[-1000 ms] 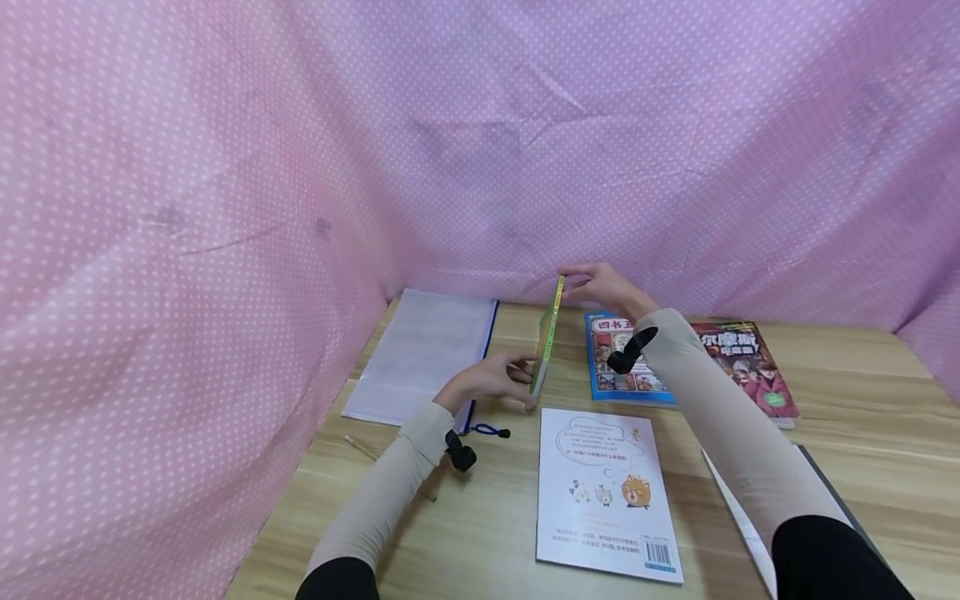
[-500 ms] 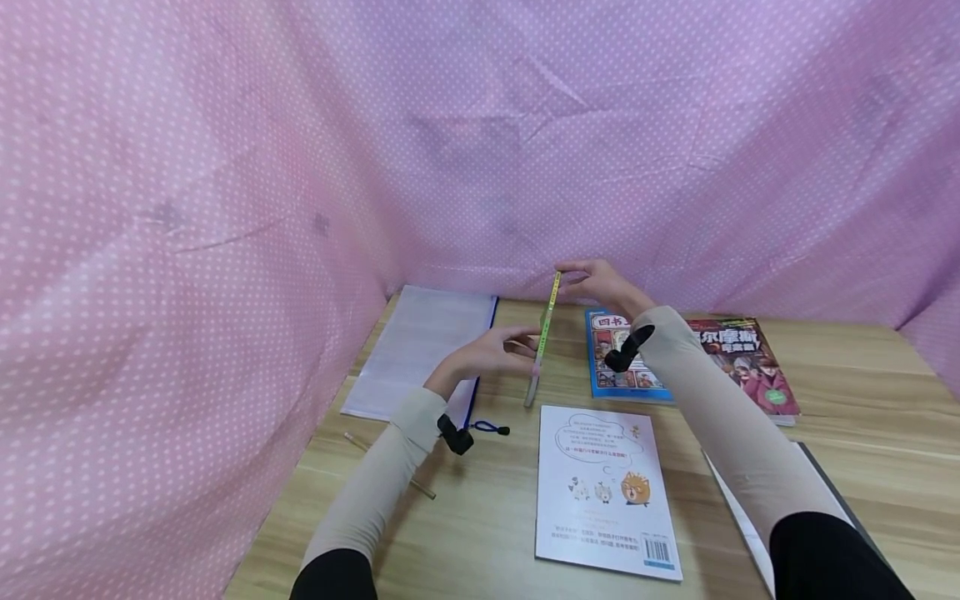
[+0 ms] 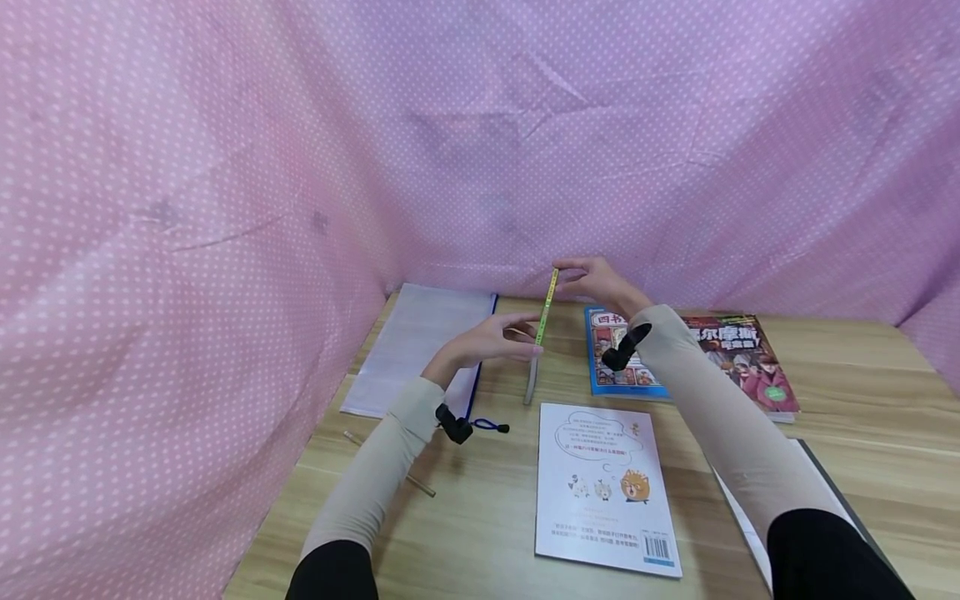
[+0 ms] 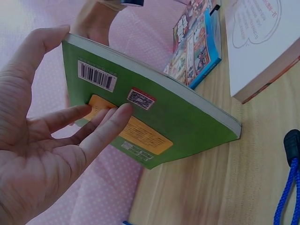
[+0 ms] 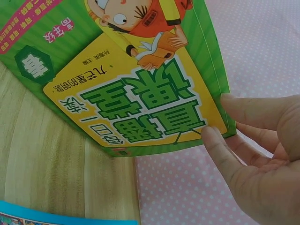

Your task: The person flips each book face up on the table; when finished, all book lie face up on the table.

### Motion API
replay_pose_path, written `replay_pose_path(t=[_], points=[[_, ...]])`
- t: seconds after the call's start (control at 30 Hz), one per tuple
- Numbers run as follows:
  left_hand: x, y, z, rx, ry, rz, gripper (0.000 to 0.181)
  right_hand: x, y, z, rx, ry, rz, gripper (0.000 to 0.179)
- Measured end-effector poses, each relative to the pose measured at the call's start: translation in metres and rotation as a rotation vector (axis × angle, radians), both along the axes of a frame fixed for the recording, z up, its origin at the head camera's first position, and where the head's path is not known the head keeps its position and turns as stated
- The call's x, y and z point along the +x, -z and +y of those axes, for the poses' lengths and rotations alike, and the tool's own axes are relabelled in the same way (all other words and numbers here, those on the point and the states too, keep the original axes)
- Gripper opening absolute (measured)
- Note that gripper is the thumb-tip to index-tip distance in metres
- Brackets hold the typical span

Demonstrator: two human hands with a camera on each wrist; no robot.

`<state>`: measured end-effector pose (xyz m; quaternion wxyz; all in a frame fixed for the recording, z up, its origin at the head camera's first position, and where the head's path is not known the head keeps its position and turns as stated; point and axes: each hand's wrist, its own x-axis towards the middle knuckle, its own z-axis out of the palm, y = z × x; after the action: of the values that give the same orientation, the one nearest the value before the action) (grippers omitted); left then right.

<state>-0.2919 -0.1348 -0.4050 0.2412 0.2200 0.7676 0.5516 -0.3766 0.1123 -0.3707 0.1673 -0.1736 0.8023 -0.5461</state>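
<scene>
Between my two hands a green book (image 4: 122,84) stands on edge, tilted, its thin yellow-green spine (image 3: 547,308) facing up. Its front cover (image 5: 140,93) has yellow panels and a cartoon reader. The back cover bears a barcode. My left hand (image 3: 491,340) holds the near end, the thumb at the upper corner and the other fingers against the back cover. At the far end my right hand (image 3: 600,283) pinches a corner, with the thumb at the edge and a finger on the front cover. The lower near corner reaches down to the wooden table (image 4: 197,178).
A white book (image 3: 607,492) lies in front. Blue (image 3: 626,379) and red (image 3: 750,367) books lie behind the right forearm. A mesh pouch (image 3: 420,342) with a blue zip and a pencil (image 3: 420,485) lie left. A pink dotted curtain (image 3: 480,167) hangs behind.
The green book has turned more upright, so mostly its spine shows from above. My left hand has moved up from the lower near corner towards the spine; the right has shifted slightly left.
</scene>
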Motion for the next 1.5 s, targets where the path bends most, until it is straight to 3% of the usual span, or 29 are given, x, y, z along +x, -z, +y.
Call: replay_pose_path(t=[0.5,1.0,1.5], points=[[0.0,-0.001,-0.012,0.045,0.025,-0.022,0.077,0.0,0.02,-0.01,-0.012,-0.011,-0.005,0.079],[-0.001,-0.004,-0.015,0.057,0.048,-0.029,0.073,-0.001,0.048,-0.009,-0.025,-0.02,-0.09,0.075],[-0.004,-0.005,-0.021,0.028,0.061,-0.015,0.076,-0.001,0.058,-0.01,-0.001,-0.011,-0.113,0.08]])
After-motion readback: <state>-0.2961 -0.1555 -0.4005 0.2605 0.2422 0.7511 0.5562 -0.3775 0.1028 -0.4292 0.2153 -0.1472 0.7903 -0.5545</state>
